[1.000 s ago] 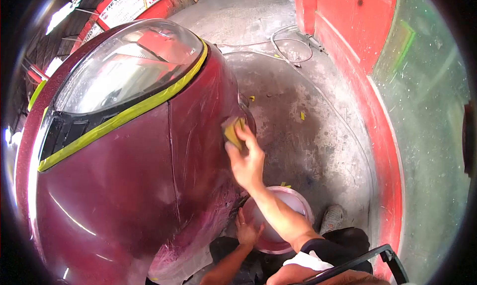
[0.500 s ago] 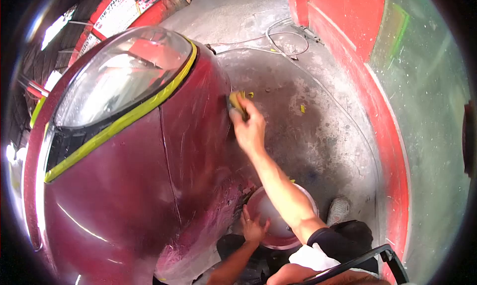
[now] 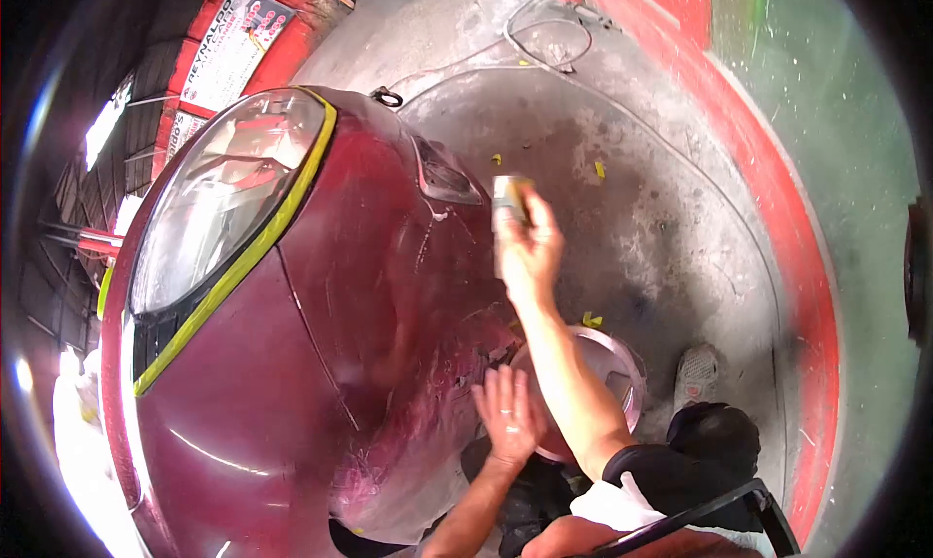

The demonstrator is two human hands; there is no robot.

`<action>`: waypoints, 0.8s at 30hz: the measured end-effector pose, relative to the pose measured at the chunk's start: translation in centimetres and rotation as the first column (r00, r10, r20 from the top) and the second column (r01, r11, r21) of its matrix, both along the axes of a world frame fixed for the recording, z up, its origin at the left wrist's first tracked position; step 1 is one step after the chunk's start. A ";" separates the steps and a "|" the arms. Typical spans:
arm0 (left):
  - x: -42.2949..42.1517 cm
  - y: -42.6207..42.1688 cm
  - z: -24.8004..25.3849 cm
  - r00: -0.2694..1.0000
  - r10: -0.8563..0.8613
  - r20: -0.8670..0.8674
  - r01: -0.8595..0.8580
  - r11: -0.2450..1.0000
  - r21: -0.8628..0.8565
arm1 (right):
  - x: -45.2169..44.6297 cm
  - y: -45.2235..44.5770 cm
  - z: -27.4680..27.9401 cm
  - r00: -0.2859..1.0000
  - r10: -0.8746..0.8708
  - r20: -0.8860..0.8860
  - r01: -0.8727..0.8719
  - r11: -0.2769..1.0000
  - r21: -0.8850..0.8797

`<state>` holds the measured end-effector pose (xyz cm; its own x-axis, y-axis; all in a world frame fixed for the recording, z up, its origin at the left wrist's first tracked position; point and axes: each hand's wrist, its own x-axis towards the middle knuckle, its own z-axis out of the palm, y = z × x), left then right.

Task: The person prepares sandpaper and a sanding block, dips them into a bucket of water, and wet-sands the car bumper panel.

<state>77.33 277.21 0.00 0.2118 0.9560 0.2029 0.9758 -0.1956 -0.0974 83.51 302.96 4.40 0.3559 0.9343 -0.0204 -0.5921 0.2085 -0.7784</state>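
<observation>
A yellowish sanding block or sponge [image 3: 523,191], its exact kind unclear, is pinched in my right hand [image 3: 533,247], held just off the side of the dark red car [image 3: 350,257] near its light. My left hand [image 3: 509,417] has its fingers spread, beside the car's scuffed lower edge and the left side of the pink-rimmed bucket [image 3: 637,383]. Under my right forearm, part of the bucket is hidden. Yellow-green tape [image 3: 248,266] runs along the edge of the car's window glass [image 3: 228,189].
A hose [image 3: 671,150] curves over the concrete floor [image 3: 632,227], where yellow scraps lie. To the right stands a red and green wall [image 3: 816,169]. A shoe [image 3: 697,375] is beside the bucket. A sign [image 3: 233,48] is at the upper left.
My right hand has moved with the block from the car's surface out to the right. My left hand has shifted up from the bucket towards the car's edge. The view has turned, showing the car's light.
</observation>
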 end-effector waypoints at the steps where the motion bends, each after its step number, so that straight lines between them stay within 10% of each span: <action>1: 1.0 2.5 4.4 0.995 0.077 -0.064 -0.072 0.994 0.085 | 1.7 -0.6 0.1 0.994 -0.083 -0.065 0.080 0.996 -0.051; 6: 0.6 15.4 16.8 0.827 0.309 -0.469 -0.258 0.951 0.173 | 5.4 -1.5 3.1 0.952 -0.080 -0.296 0.026 0.983 -0.182; 18: -0.7 24.5 7.9 0.614 0.169 -0.771 -0.201 0.978 0.055 | 9.6 -2.7 7.1 0.938 -0.098 -0.332 0.099 0.995 -0.013; 22: 1.1 19.8 3.4 0.922 -0.098 -0.374 -0.075 0.903 -0.423 | 9.3 -3.3 7.1 0.946 -0.059 -0.319 0.056 0.998 -0.019; 24: 0.6 14.4 0.0 0.934 0.101 0.343 0.083 0.872 -0.482 | 7.5 -2.8 6.3 0.949 -0.051 -0.311 0.061 0.998 0.024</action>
<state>77.97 291.60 0.05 0.2060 0.9524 -0.2246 0.9289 -0.1181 0.3509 91.00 300.21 10.68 0.3887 0.9151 -0.1074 -0.7899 0.2710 -0.5500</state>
